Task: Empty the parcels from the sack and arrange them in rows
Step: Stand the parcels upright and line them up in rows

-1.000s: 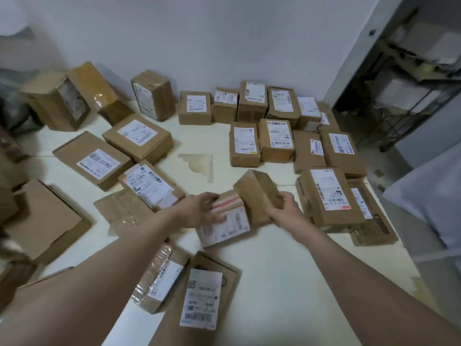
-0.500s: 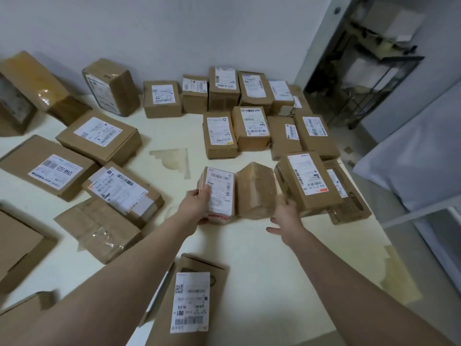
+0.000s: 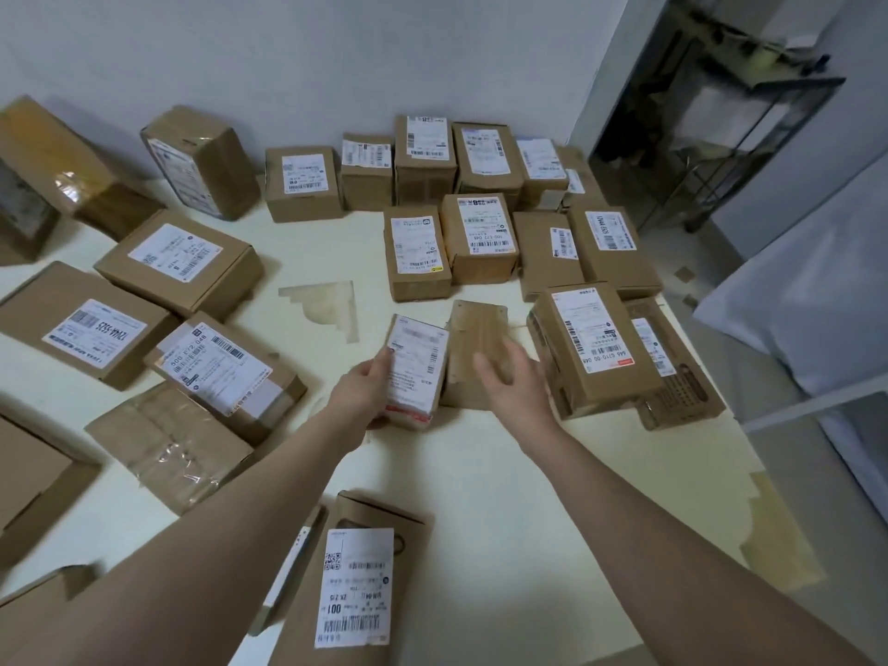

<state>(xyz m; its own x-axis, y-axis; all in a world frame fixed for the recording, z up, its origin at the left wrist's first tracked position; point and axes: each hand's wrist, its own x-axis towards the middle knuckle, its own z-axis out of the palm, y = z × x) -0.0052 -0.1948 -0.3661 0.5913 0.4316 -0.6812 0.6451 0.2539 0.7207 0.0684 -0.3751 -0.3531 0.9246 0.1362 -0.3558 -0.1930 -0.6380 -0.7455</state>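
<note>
- Your left hand (image 3: pixel 363 394) has its grip closed on a small labelled parcel (image 3: pixel 417 372); the thumb lies along the left edge of the white label, and the other fingers are hidden behind the parcel.
- That parcel stands tilted near the middle of the table (image 3: pixel 480 497), label facing you; its lower end, with a red strip, is down at the table top.
- Your right hand (image 3: pixel 516 384) has a loose, spread grip with nothing in it; the fingers reach over a plain brown parcel (image 3: pixel 473 338); whether they touch it I cannot tell.
- The plain brown parcel sits just beside the labelled one, on its right; no label shows on it.
- Just to the right of your right hand a tall labelled parcel (image 3: pixel 593 350) lies partly on a flat parcel (image 3: pixel 682 386) at the table's right edge.
- Beyond your hands a row of four parcels (image 3: pixel 478 237) lies side by side; behind it a back row (image 3: pixel 425 156) stands against the wall.
- On the left, larger parcels (image 3: pixel 178 262) lie at loose angles, some overlapping.
- Close to you, between your forearms, a long parcel (image 3: pixel 358 584) lies label up.
- A metal rack (image 3: pixel 721 137) stands off the far right corner of the table.
</note>
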